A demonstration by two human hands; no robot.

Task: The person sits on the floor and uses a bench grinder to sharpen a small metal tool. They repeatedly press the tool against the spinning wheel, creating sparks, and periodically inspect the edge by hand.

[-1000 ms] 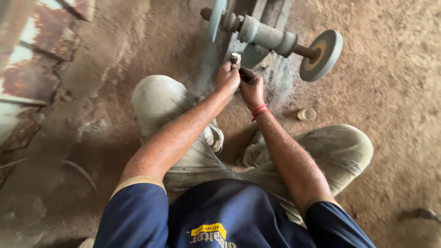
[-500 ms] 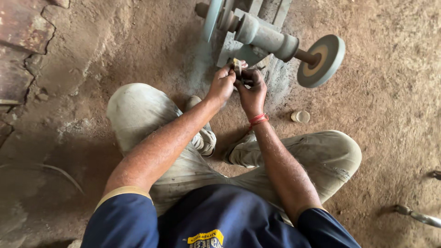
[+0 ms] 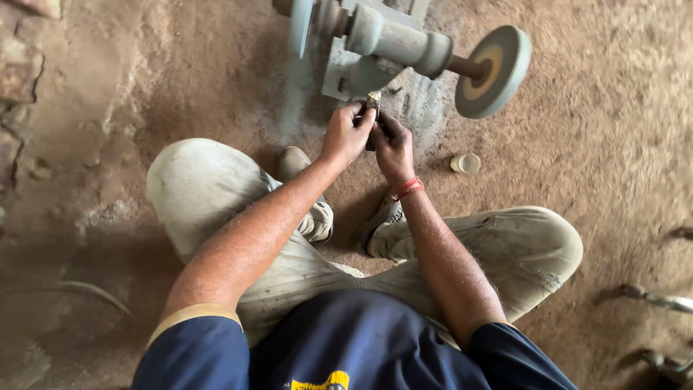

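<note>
At the far left, broken stone slabs (image 3: pixel 18 65) edge the dusty dirt floor (image 3: pixel 180 79). Moving right, the left hand (image 3: pixel 346 136) reaches forward from a bare forearm, its fingers curled inward and pressed against a small dark metal piece (image 3: pixel 373 101) from the left side, thumb and fingertips pinching it. The piece stands roughly upright between the two hands, its pale top end poking out above the fingertips, just in front of the base of the bench grinder (image 3: pixel 382 43). Touching it from the other side is the right hand (image 3: pixel 393 144), fingers bent and closed around the lower part of the piece, a red thread band (image 3: pixel 408 188) on the wrist. The hands meet knuckle to knuckle, held above the person's crossed legs. Farther right, the grinder's shaft ends in a round grey grinding wheel (image 3: pixel 494 71), well apart from the hands. Below that wheel a small round lid (image 3: pixel 466 162) lies on the floor. At the far right edge lie metal rods (image 3: pixel 660 300).
</note>
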